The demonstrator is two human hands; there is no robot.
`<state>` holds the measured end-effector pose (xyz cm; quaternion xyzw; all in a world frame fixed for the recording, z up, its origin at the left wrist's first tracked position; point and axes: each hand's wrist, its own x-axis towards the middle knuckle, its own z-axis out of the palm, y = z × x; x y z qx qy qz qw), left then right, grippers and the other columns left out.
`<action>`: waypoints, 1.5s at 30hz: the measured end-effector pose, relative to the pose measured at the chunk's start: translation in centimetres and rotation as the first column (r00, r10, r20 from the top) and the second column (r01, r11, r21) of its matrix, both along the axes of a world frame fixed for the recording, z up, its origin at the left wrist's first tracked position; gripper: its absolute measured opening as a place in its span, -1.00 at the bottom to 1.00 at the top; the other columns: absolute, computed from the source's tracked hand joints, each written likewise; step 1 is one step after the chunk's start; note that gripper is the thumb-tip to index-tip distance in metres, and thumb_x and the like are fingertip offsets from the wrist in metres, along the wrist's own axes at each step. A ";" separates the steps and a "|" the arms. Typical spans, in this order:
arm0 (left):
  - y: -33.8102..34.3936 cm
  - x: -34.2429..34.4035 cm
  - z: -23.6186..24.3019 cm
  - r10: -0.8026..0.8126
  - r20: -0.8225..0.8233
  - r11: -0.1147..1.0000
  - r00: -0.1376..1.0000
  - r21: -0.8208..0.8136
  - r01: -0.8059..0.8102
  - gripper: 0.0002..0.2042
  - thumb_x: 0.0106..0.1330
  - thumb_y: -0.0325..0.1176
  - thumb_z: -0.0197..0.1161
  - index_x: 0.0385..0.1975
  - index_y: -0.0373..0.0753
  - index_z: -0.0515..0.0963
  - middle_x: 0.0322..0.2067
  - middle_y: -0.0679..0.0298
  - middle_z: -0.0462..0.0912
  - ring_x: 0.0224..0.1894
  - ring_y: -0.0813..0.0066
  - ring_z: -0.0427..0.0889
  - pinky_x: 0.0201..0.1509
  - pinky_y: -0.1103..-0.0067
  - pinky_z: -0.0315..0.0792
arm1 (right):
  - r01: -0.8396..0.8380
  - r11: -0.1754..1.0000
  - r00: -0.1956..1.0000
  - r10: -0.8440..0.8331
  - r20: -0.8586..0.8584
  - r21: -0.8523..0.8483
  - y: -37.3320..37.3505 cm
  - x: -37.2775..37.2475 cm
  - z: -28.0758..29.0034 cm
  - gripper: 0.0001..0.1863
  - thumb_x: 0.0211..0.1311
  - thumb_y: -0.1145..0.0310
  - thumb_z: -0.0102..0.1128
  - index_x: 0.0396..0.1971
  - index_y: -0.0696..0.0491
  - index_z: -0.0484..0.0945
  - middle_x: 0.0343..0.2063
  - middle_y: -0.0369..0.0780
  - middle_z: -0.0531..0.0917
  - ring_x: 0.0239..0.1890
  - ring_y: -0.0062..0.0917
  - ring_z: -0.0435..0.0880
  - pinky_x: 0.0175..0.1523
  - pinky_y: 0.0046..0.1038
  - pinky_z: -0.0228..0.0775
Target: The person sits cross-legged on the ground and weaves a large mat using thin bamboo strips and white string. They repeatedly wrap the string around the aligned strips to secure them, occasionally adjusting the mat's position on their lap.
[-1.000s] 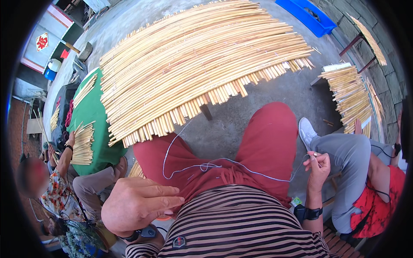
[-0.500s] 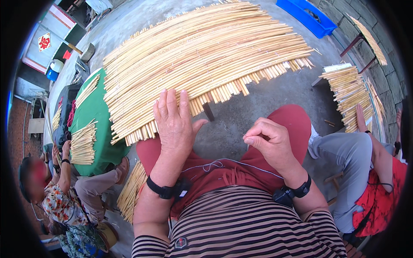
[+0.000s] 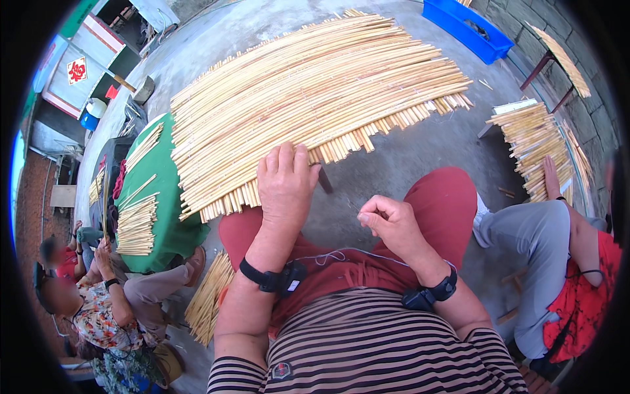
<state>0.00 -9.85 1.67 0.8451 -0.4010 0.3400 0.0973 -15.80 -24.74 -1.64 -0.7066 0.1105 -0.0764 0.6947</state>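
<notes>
A large mat of pale sticks (image 3: pixel 315 85), bound with thin cord rows, lies raised in front of me. My left hand (image 3: pixel 287 184) is on its near edge, fingers together and bent over the sticks. Right of it, over my lap, my right hand (image 3: pixel 387 223) pinches something thin, like a needle or thread end, too small to make out clearly. A pale string (image 3: pixel 335 255) lies looped across my red trousers below both hands.
Co-workers sit at left (image 3: pixel 98 322) beside a green-covered surface (image 3: pixel 164 230) with stick bundles, and at right (image 3: pixel 545 243) by a smaller mat (image 3: pixel 525 138). Loose sticks (image 3: pixel 207 299) lie low left of me. A blue tub (image 3: pixel 466 29) and a small stand (image 3: pixel 558 59) are behind.
My left hand has risen from my lap to the mat's edge, its fingers drawing together over it. My right hand has moved left, away from my right hip, toward the middle.
</notes>
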 end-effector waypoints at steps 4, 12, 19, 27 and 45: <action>-0.8 -0.4 0.7 0.035 -0.051 0.999 0.998 0.042 -0.033 -0.55 -0.05 -0.30 0.43 -0.13 -0.28 0.51 -0.18 0.16 0.55 -0.07 0.20 0.52 -0.03 0.36 0.40 | -0.007 1.000 1.000 0.007 0.015 -0.021 -0.1 -0.3 0.2 -0.91 0.24 0.45 0.22 -0.44 0.13 0.56 -0.58 -0.40 0.55 -0.58 -0.83 0.39 -0.48 -0.70 0.23; 0.0 0.4 0.5 -0.072 -0.002 0.997 0.997 0.014 0.072 -0.61 -0.04 -0.37 0.41 -0.17 -0.32 0.54 -0.17 0.12 0.58 -0.10 0.18 0.57 -0.06 0.38 0.49 | -0.057 0.994 0.998 0.056 -0.020 -0.088 -0.3 -0.7 -1.3 -0.90 0.23 0.45 0.21 -0.45 0.14 0.56 -0.61 -0.40 0.55 -0.60 -0.82 0.39 -0.51 -0.68 0.22; 1.5 1.3 4.0 -0.050 0.245 0.998 0.968 -0.013 0.055 -0.68 -0.01 -0.50 0.32 -0.19 -0.32 0.57 -0.21 0.12 0.66 -0.15 0.20 0.66 -0.08 0.40 0.55 | -0.117 0.986 0.990 0.106 -0.092 -0.116 -1.5 -1.1 -3.1 -0.89 0.19 0.42 0.25 -0.43 0.15 0.57 -0.65 -0.35 0.53 -0.56 -0.77 0.41 -0.45 -0.61 0.26; 6.3 5.0 18.6 -0.116 0.353 0.990 0.928 -0.035 0.137 -0.86 0.07 -0.43 0.34 -0.37 -0.20 0.60 -0.41 0.29 0.69 -0.40 0.38 0.68 -0.32 0.49 0.52 | -0.182 0.980 0.973 0.169 -0.157 -0.074 0.2 -0.6 -3.4 -0.91 0.21 0.44 0.23 -0.43 0.15 0.58 -0.62 -0.38 0.56 -0.56 -0.79 0.43 -0.46 -0.64 0.30; 6.6 -2.4 35.8 -0.169 0.050 0.984 0.984 0.058 0.166 -0.87 0.20 -0.40 0.28 -0.37 -0.34 0.59 -0.65 0.25 0.52 -0.60 0.61 0.45 -0.46 0.62 0.38 | -0.118 0.989 0.993 0.120 -0.020 0.091 0.6 -3.0 -3.7 -0.91 0.25 0.51 0.12 -0.37 0.18 0.60 -0.51 -0.26 0.67 -0.56 -0.73 0.54 -0.45 -0.66 0.39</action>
